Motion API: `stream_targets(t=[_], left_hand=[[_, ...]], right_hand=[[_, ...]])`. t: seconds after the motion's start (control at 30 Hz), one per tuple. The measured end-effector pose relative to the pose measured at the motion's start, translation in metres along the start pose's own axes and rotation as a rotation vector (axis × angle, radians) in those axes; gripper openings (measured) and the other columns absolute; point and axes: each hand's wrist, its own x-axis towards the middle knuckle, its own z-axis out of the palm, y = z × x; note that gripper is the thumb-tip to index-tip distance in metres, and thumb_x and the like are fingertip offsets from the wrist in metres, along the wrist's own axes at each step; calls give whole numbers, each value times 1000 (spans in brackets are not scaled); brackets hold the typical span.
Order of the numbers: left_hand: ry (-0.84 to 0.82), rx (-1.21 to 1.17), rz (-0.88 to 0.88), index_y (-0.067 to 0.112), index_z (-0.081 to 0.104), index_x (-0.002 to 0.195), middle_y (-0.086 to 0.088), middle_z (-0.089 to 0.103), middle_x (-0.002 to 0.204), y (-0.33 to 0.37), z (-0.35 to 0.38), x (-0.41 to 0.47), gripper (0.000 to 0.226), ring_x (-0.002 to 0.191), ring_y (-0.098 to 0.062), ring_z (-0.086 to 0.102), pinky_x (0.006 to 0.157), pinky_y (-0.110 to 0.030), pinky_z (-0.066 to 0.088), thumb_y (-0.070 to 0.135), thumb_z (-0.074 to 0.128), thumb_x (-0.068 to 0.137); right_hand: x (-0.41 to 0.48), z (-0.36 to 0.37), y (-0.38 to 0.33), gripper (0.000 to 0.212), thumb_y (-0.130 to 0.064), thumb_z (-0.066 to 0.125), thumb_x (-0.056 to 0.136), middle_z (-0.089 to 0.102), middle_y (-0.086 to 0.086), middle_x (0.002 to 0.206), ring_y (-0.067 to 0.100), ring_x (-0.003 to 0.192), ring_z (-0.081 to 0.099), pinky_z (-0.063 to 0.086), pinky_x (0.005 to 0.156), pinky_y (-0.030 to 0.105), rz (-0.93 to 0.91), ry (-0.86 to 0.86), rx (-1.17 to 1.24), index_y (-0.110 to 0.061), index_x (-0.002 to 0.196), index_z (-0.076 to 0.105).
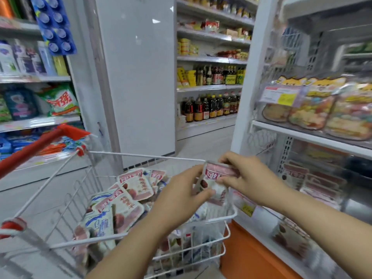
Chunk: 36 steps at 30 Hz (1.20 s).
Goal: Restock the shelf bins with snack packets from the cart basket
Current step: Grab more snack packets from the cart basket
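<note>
In a shop aisle, with full shelves [211, 59] on both sides. Down low, a white wire cart basket [141, 156], heaped with snack packets [128, 198]. Just above its far right corner, a pink packet [216, 177] held from both sides: left hand [181, 196] with fingers [207, 193] curled round the lower edge, right hand [247, 178] pinching the top. Maybe more than one packet there; too blurry to tell. Looks light, soft and a bit slippery, so best held by the edges, not squeezed. Shelf bin [314, 178] just to the right, already part full.
</note>
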Motion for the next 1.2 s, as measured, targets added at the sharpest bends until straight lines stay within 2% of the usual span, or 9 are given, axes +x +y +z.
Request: stream_targets(t=[0.13, 0.4, 0.5, 0.7, 0.8, 0.87, 1.0, 1.1, 1.2], left_hand=[[61, -111, 74, 43, 53, 86, 24, 60, 76, 30, 28, 17, 24, 66, 4, 55, 57, -12, 36, 28, 73, 86], [4, -164, 77, 25, 63, 101, 4, 61, 78, 64, 89, 66, 12, 71, -7, 55, 58, -16, 40, 27, 69, 91], [-5, -185, 9, 24, 61, 108, 2, 61, 82, 64, 118, 94, 18, 70, -9, 55, 65, -23, 45, 27, 68, 92], [-110, -301, -198, 22, 52, 112, 4, 66, 97, 56, 176, 149, 24, 90, -19, 65, 82, -38, 55, 17, 66, 92], [-203, -374, -291, 14, 51, 114, -4, 64, 96, 49, 201, 170, 23, 83, -20, 66, 63, -28, 58, 4, 60, 95], [-274, -432, -351, 5, 50, 116, -15, 65, 104, 44, 216, 181, 24, 80, -25, 69, 59, -33, 62, -6, 56, 95], [-382, -340, -307, 1, 50, 107, -9, 58, 79, 45, 245, 196, 14, 43, -2, 60, 40, -15, 48, -9, 50, 97], [-467, -329, -271, 2, 51, 105, -5, 57, 75, 45, 261, 211, 13, 41, 1, 59, 41, -14, 46, -8, 50, 96], [-519, -310, -235, -4, 52, 119, -13, 66, 83, 36, 276, 229, 27, 59, -14, 66, 58, -30, 52, -8, 52, 93]], right_hand=[[-29, -22, 12, 27, -25, 75, 87, 64, -12, 78, 2, 74, 59, 42, 60, 18, -4, 151, 47, -33, 97, 52], [-84, -46, 90, 34, -34, 72, 86, 61, -25, 105, -10, 96, 56, 39, 83, 3, 167, 323, -5, -33, 117, 58], [-107, -53, 143, 27, -27, 76, 84, 70, -11, 103, 6, 97, 65, 48, 88, 18, 336, 297, -116, -21, 109, 68], [-125, -68, 206, 18, -40, 60, 93, 68, -9, 104, 12, 84, 62, 50, 77, 28, 613, 25, -308, -32, 108, 63], [-122, -61, 224, 19, -39, 50, 95, 69, 0, 100, 21, 86, 63, 51, 78, 33, 593, 71, -384, -28, 100, 64], [-121, -56, 228, 23, -34, 45, 98, 67, 5, 96, 25, 87, 62, 45, 74, 32, 569, 90, -432, -22, 96, 64], [-126, -53, 226, 28, -32, 40, 100, 61, 5, 81, 26, 75, 58, 37, 66, 33, 503, 149, -432, -18, 87, 60], [-127, -53, 222, 23, -27, 44, 102, 50, -4, 77, 21, 71, 52, 33, 65, 31, 467, 191, -390, -20, 91, 62], [-127, -53, 222, 24, -27, 41, 103, 56, 0, 81, 24, 77, 55, 41, 70, 35, 480, 163, -395, -20, 91, 61]])
